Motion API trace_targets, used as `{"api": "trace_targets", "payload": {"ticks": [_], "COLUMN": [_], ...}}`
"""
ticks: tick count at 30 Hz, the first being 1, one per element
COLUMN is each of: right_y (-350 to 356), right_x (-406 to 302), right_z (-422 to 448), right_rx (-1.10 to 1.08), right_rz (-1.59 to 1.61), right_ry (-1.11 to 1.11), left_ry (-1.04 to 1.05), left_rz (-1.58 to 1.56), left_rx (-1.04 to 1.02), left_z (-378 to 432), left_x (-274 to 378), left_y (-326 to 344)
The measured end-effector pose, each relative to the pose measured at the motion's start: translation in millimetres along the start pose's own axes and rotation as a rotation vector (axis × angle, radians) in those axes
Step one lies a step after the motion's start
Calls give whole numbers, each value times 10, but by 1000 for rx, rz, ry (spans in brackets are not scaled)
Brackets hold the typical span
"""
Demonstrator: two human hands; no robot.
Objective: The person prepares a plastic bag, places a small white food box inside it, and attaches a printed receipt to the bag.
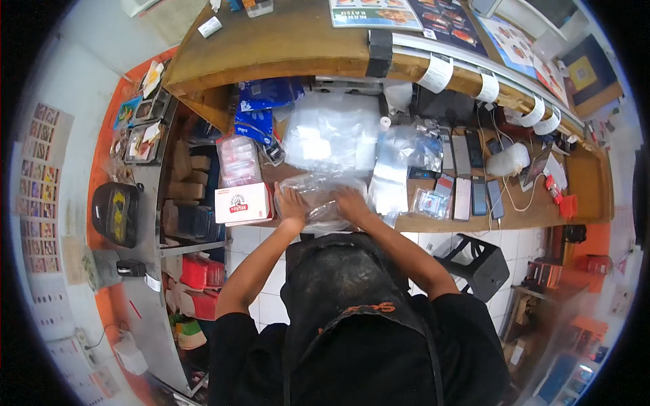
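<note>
A crumpled clear plastic bag (321, 203) lies at the counter's front edge, right before my body. My left hand (292, 204) holds its left side, the fingers pointing forward. Further right, my right hand (354, 204) grips the same film, its fingers angled inward. Just beyond the bag is a broad stack of clear plastic bags (332, 132). A white printed carton (241, 204) stands close to the left of my left hand. Behind it sits a clear pack of pink-and-white items (237, 160). Folded clear packaging (390, 189) lies to the right of my right hand.
Several phones (478, 195) and cables cover the counter's right part. Paper slips (436, 72) hang from the raised wooden shelf (284, 45) ahead. Blue packs (266, 96) lie under it. A black stool (477, 269) stands at right; a metal rack (147, 223) flanks the left.
</note>
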State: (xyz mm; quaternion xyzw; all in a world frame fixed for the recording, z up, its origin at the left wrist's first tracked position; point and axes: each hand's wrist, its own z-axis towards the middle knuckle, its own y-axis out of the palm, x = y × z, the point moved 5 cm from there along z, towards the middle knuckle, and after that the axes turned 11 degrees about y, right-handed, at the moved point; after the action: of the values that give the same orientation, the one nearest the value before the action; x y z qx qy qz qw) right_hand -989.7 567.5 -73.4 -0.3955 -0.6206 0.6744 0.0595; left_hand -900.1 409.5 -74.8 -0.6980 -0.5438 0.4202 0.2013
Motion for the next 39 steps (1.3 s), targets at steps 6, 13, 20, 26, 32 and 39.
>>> {"api": "trace_targets", "payload": {"ticks": [6, 13, 20, 26, 32, 39], "right_y": [352, 402, 222, 418, 197, -784], "right_x": [318, 349, -51, 358, 107, -22], "right_z": [155, 173, 389, 353, 371, 437], "right_rx": [-360, -612, -561, -519, -473, 313], "right_rz": [-203, -503, -452, -589, -320, 368], "right_ry": [344, 494, 310, 444, 215, 201], "left_ry": [108, 156, 254, 250, 291, 579], "left_rz": [49, 162, 147, 149, 33, -670], "left_rx": [-121, 89, 147, 194, 248, 646], "left_z": [48, 293, 441, 491, 459, -302], "left_x": [-41, -66, -157, -83, -79, -127], "left_y": [-155, -149, 177, -150, -301, -760]}}
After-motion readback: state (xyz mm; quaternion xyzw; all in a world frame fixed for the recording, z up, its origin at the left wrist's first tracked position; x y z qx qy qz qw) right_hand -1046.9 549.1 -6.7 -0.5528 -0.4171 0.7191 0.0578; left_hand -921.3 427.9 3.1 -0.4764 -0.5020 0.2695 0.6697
